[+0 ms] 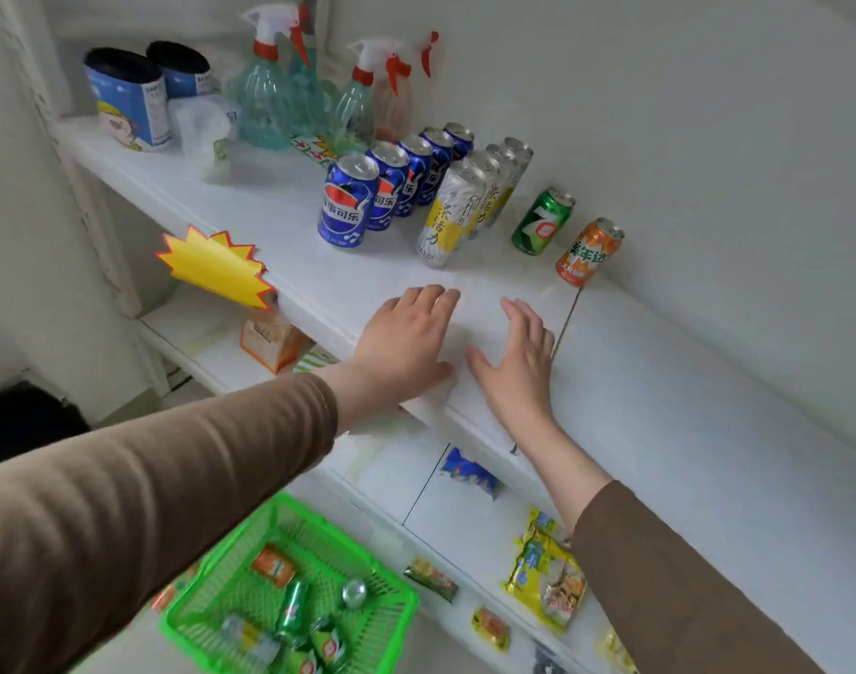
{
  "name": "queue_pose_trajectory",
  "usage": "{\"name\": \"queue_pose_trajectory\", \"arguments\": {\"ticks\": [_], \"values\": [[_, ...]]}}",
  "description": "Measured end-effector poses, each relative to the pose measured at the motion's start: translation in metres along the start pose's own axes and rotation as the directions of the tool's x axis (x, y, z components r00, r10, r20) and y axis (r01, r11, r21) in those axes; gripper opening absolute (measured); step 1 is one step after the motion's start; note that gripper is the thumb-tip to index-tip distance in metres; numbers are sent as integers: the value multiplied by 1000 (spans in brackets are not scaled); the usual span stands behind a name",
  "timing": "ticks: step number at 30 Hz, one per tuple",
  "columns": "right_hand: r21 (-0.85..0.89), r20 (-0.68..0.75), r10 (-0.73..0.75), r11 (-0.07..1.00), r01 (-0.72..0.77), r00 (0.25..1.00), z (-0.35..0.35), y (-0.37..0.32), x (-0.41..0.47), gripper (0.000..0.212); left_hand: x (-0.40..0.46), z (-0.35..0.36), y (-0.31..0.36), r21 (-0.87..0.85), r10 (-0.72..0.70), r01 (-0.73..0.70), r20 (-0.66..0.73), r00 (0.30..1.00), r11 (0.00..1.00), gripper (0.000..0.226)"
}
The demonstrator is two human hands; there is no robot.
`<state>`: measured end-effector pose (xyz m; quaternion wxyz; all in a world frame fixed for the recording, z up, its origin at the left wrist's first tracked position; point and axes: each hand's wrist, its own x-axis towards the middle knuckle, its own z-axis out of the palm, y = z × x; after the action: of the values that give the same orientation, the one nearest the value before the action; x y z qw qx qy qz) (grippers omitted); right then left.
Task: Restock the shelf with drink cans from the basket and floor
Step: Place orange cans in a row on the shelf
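On the white shelf (683, 430) stand a row of blue cola cans (349, 206), a row of white-and-yellow cans (447, 216), one green can (542, 222) and one orange can (588, 252). My left hand (406, 340) and my right hand (518, 362) lie flat on the shelf in front of the cans, fingers straight, holding nothing. Below, on the floor, the green basket (207, 581) holds several green and orange cans (292, 610) lying on their sides.
Spray bottles (265, 90) and blue rolls (124, 104) stand at the shelf's far left. A yellow starburst tag (212, 265) sticks out from the shelf edge. Snack packets (545, 571) lie on the lower shelves. The shelf to the right of the orange can is bare.
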<state>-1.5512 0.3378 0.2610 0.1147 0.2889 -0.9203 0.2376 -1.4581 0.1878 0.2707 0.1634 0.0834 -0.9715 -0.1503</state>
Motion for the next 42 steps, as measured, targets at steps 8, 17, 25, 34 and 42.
{"name": "queue_pose_trajectory", "arguments": {"ticks": [8, 17, 25, 34, 42], "values": [[-126, 50, -256, 957, 260, 965, 29, -70, -135, 66, -160, 0, -45, 103, -47, 50, -31, 998, 993, 96], [-81, 261, -288, 945, 318, 921, 143, -38, -245, 64, -291, 108, -89, 110, -262, 245, 190, 946, 963, 101], [-39, 507, -170, 975, 219, 845, 302, 41, -335, 65, -377, 259, -125, 155, -387, 355, 401, 830, 922, 101], [-6, 691, 28, 999, -33, 722, 488, 109, -401, 69, -419, 418, -172, 197, -448, 406, 502, 740, 892, 102], [-63, 757, 97, 995, -75, 646, 620, 148, -413, 76, -425, 515, -208, 204, -411, 363, 575, 708, 909, 100]]}}
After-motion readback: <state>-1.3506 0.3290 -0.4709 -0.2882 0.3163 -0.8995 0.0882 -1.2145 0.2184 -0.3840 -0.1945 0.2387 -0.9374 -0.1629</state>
